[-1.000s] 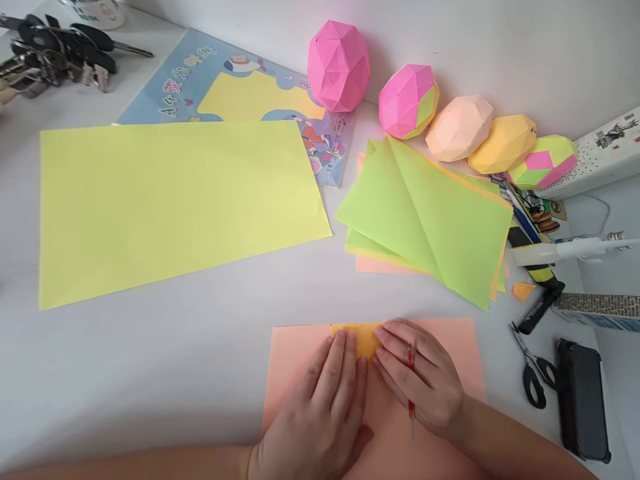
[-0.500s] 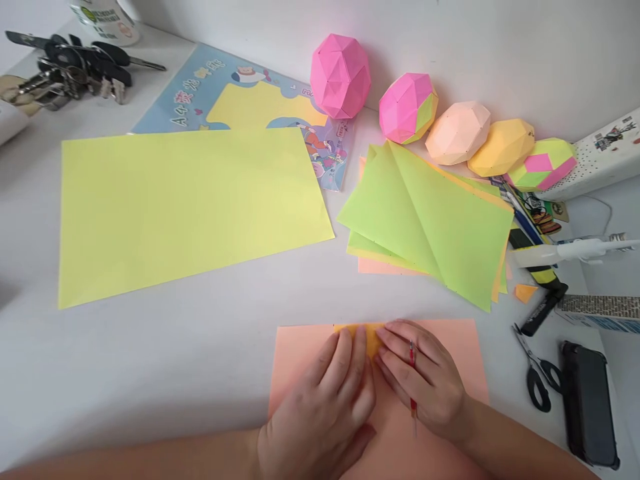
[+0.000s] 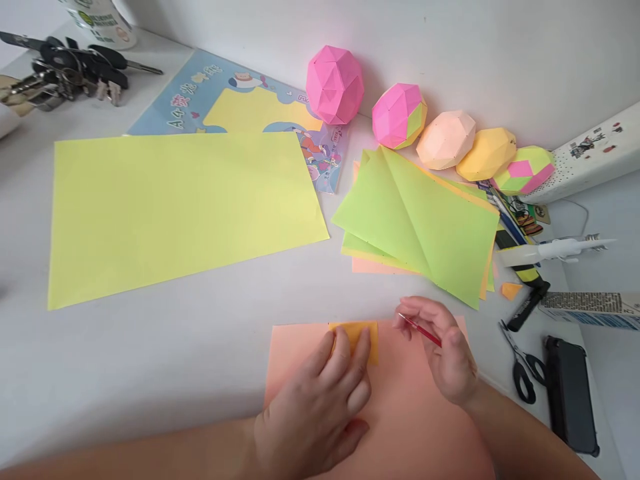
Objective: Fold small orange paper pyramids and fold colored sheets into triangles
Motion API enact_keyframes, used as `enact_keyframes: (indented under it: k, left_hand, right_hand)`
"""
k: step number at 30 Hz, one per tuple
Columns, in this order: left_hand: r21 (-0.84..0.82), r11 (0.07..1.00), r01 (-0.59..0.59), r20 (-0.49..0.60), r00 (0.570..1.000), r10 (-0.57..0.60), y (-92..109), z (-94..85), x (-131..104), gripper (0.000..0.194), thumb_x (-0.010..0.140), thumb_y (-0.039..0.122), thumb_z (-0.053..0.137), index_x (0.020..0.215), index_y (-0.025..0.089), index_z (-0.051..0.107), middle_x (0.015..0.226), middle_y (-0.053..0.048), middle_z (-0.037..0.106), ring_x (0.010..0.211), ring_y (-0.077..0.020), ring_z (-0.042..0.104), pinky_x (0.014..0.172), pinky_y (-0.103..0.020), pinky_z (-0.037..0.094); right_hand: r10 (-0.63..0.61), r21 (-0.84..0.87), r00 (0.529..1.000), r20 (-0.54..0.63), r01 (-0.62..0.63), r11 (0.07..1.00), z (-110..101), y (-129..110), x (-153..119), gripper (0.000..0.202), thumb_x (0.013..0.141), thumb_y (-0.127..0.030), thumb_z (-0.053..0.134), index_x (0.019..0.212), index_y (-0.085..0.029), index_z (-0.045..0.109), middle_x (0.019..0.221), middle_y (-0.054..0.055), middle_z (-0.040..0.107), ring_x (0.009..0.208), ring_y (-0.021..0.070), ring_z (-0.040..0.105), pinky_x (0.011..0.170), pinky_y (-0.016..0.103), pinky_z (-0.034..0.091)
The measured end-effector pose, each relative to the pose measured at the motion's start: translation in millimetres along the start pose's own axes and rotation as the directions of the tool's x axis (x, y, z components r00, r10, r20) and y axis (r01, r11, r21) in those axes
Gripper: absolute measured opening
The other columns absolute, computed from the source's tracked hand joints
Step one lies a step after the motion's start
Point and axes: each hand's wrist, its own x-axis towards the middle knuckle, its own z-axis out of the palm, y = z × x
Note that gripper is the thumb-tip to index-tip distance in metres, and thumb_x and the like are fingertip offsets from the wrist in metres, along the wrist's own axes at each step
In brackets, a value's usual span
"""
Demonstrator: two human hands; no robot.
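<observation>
A small orange paper piece [image 3: 373, 347] lies on a peach paper sheet [image 3: 400, 427] near its top edge. My left hand [image 3: 317, 400] rests over it, fingertips spread and pressing the orange paper down, covering much of it. To the right, my right hand [image 3: 443, 353] is lifted above the peach sheet. Its curled fingers hold a thin red stick-like tool [image 3: 423, 331] with a fine metal tip pointing up and left. The exact kind of tool is too small to tell.
Behind lie a large yellow sheet [image 3: 185, 220] and a stack of green sheets [image 3: 420, 220]. Several faceted paper eggs [image 3: 335, 83] line the wall. At right are scissors [image 3: 523, 367], a black phone [image 3: 573, 393] and a box [image 3: 590, 308]; keys [image 3: 65, 70] lie far left.
My right hand has left the orange paper, moving right and up and turning, bringing the red tool's tip upward. My left hand stays on the paper. The view has shifted slightly.
</observation>
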Motion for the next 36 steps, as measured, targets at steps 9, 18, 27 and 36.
enact_keyframes:
  k: [9,18,27,36]
  left_hand:
    - [0.025,1.0,-0.018,-0.002,1.0,0.018,-2.4,3.3,1.0,0.054,0.081,0.063,0.052,0.101,0.016,0.067,0.141,-0.015,0.05,0.111,-0.0327,0.048,0.101,-0.048,0.025]
    - [0.07,0.997,-0.026,0.015,1.0,0.025,-4.0,1.6,3.1,0.071,0.082,0.064,0.047,0.129,0.012,0.059,0.145,-0.013,0.046,0.107,-0.0321,0.047,0.098,-0.046,0.028]
    - [0.082,0.996,-0.024,0.023,1.0,0.022,-3.2,1.2,3.7,0.073,0.081,0.065,0.048,0.13,0.013,0.058,0.145,-0.012,0.046,0.106,-0.0332,0.046,0.098,-0.046,0.028]
    - [0.091,0.995,-0.034,0.011,0.999,0.033,-3.8,-0.1,4.1,0.073,0.08,0.066,0.048,0.128,0.013,0.06,0.142,-0.012,0.049,0.105,-0.0341,0.046,0.097,-0.046,0.027]
  right_hand:
    - [0.205,-0.14,0.968,0.144,-0.185,0.973,-1.0,-6.5,4.8,0.014,0.09,-0.024,0.053,0.08,-0.018,0.061,0.069,0.001,0.061,0.053,0.0091,0.051,0.047,0.022,0.044]
    - [0.271,-0.053,0.961,0.052,-0.269,0.962,6.0,0.1,-0.2,0.024,0.086,-0.025,0.061,0.067,-0.02,0.047,0.071,0.001,0.063,0.05,0.0072,0.049,0.043,0.02,0.042]
    - [0.256,-0.072,0.965,0.058,-0.252,0.965,5.6,0.8,-0.9,0.023,0.086,-0.024,0.06,0.067,-0.019,0.047,0.073,0.0,0.063,0.051,0.0077,0.049,0.045,0.02,0.041]
    - [0.255,-0.115,0.964,0.072,-0.246,0.962,4.6,-0.2,-0.8,0.023,0.086,-0.022,0.058,0.067,-0.019,0.046,0.073,0.001,0.063,0.052,0.0075,0.048,0.045,0.02,0.039]
